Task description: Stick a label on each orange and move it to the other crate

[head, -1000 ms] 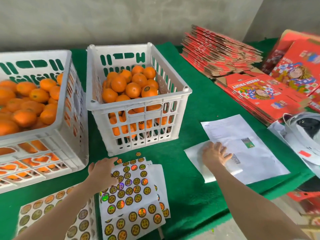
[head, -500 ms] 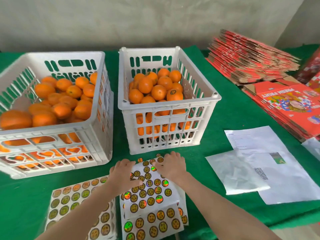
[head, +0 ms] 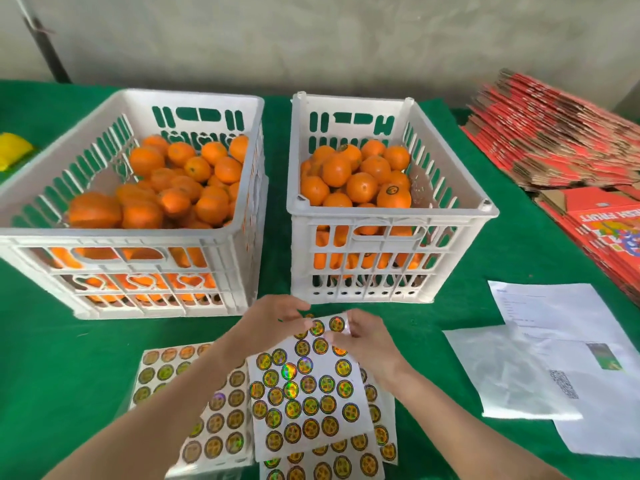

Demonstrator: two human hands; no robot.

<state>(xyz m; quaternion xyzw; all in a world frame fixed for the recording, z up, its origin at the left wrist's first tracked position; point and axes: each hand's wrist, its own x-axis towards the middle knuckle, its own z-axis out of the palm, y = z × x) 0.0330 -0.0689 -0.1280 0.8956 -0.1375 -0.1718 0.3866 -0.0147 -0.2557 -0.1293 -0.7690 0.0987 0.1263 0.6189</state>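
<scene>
Right hand (head: 367,337) now by left hand (head: 273,323), curled fingers (head: 337,338) on sticker sheet (head: 304,393).

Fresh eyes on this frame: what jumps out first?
Two white crates heaped with oranges dominate the green table, the left crate and right crate side by side. In front, the left hand and right hand hold the far edge of a holographic sticker sheet. A stack of red flattened cartons lies far right.

green table (head: 69,358) holds left crate (head: 114,233), right crate (head: 391,220), label sheets (head: 304,393), papers (head: 554,313), cartons (head: 554,140).
</scene>
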